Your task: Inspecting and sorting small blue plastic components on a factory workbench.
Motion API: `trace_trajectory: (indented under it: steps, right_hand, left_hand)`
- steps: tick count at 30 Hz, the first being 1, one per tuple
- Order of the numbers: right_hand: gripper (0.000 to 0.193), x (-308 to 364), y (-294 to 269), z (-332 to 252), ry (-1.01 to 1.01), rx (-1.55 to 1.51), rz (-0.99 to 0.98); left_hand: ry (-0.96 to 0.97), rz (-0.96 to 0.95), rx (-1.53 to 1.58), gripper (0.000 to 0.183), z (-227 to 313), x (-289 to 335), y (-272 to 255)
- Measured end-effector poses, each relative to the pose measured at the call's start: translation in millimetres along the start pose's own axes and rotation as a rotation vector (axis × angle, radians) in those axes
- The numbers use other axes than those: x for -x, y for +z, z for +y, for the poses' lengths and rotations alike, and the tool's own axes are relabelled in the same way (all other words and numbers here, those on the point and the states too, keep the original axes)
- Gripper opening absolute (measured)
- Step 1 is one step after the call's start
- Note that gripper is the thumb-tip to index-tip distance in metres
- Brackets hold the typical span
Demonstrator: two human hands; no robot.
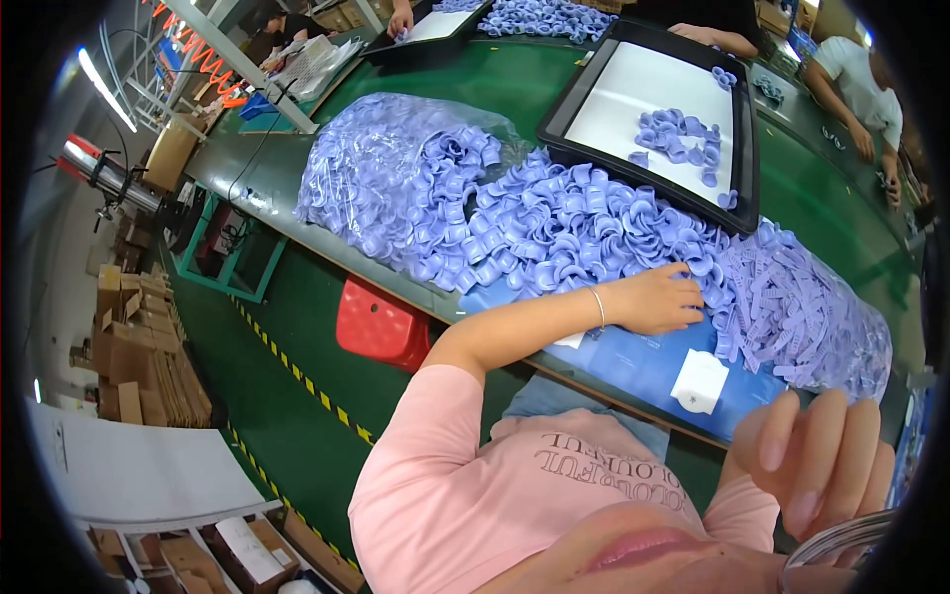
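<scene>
My left hand (658,299), with a thin bracelet at its wrist, rests at the near edge of a heap of purple curved plastic pieces (579,213). Its fingers are bent against the pieces, and what lies under the fingertips is hidden. Close to the camera at lower right, my right hand (816,465) is raised with curled fingers, away from the table; whatever it may hold cannot be seen. Between the hands, a small white card (700,382) with a scalloped end lies on a blue sheet (633,368). Flat purple strips (777,307) spill from a clear bag to the right.
Beyond the heap, a black tray (594,148) with a white base holds several purple pieces. A clear bag (351,168) of pieces bulges at left. A red stool (381,325) stands beside the table. Other people (853,94) work across the green tabletop (495,74).
</scene>
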State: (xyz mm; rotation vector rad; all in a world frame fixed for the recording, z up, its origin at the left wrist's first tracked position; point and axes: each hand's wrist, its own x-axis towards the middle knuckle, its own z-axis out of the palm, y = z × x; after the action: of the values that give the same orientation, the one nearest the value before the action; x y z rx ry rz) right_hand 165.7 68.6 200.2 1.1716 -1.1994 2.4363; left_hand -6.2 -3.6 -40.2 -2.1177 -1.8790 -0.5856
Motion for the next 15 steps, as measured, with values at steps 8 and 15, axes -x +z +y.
trace_trajectory:
  steps: [8, 15]
  right_hand:
    - [0.016, 21, 23, -9, -0.220, 0.179, 0.147]
    - [0.035, 42, -5, 5, -0.259, 0.224, -0.584]
  left_hand:
    - [-0.008, 0.001, -0.127, 0.025, -1, 1, -7]
    - [-0.025, -0.025, -0.106, 0.026, -1, 0, -14]
